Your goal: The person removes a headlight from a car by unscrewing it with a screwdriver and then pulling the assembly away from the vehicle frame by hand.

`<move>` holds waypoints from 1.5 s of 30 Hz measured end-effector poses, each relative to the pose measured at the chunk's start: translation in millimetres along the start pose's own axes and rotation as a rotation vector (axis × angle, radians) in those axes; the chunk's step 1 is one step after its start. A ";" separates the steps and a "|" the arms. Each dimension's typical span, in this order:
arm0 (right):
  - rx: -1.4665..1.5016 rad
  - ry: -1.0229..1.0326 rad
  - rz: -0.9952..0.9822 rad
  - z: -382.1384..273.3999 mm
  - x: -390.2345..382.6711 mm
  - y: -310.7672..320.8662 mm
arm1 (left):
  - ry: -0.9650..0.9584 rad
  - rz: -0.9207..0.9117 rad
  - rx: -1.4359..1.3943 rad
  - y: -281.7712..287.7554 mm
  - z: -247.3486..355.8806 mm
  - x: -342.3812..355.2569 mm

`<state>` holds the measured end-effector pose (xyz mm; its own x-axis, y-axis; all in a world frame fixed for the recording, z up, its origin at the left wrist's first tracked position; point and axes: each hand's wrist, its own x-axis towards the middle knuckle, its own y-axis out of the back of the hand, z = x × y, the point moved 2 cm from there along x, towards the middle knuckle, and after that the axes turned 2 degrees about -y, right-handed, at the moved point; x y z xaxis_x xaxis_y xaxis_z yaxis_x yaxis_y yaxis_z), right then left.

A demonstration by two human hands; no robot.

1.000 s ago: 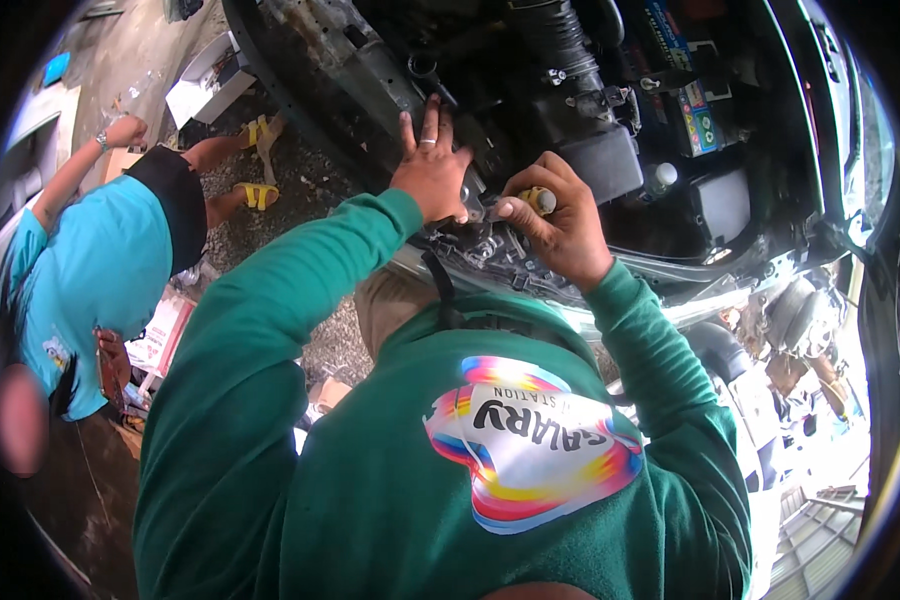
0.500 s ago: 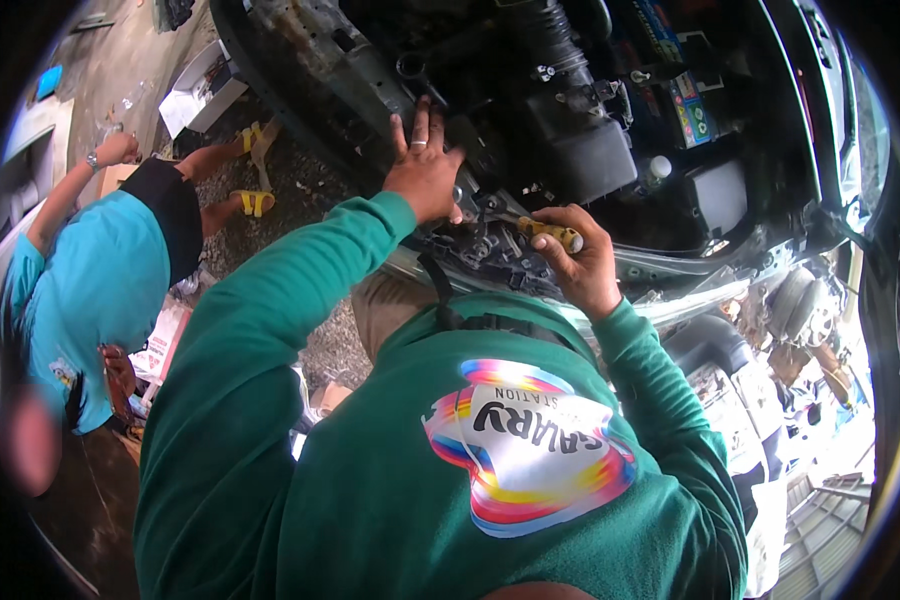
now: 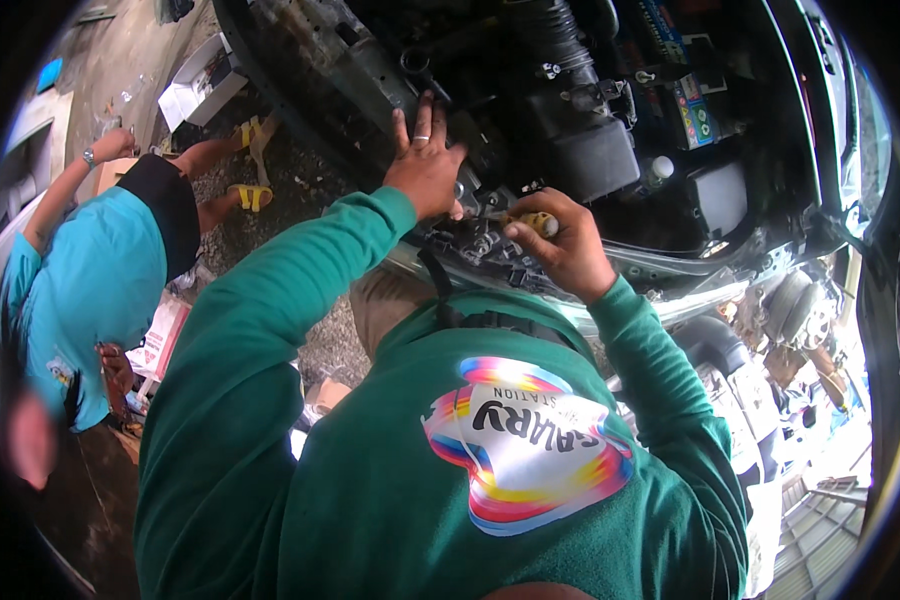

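engine bay [image 3: 355,80], hands [image 3: 570,245] at its edge; yellow-handled tool [image 3: 538,222] in right

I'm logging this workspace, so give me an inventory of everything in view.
Screwdriver: 1, yellow handle, right hand
Engine bay: 1, black, top centre
Ribbed hose: 1, black, bay's top
Plastic housing: 1, grey, below hose
Round cap: 1, white, right of housing
Probable battery: 1, multicoloured label, bay's right
Open box: 1, white, upper left
Co-worker: 1, turquoise shirt, left
Sandals: 2, yellow, co-worker's feet
Clutter: uncounted, mixed colours, far right
Sweatshirt: 1, green, lower centre
Left hand: 1, bare, bay's left side
Right hand: 1, bare, around screwdriver
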<state>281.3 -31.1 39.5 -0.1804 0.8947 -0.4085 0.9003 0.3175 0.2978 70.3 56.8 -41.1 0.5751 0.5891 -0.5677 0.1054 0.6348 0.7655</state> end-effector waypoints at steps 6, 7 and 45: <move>-0.170 0.136 -0.187 -21.7 -5.2 -6.8 | -0.013 0.039 0.001 -5.4 -2.7 0.9; -0.157 0.113 -0.186 -23.9 -5.8 -4.6 | -0.008 0.041 -0.001 -4.8 -3.3 0.5; -0.311 0.113 -0.217 -78.1 4.4 -9.5 | -0.211 0.551 -0.321 -26.8 -47.5 -28.0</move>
<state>241.0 -5.7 102.3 -0.4111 0.8199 -0.3984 0.6766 0.5673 0.4695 12.8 47.0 -60.0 0.6253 0.7800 -0.0228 -0.4773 0.4054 0.7796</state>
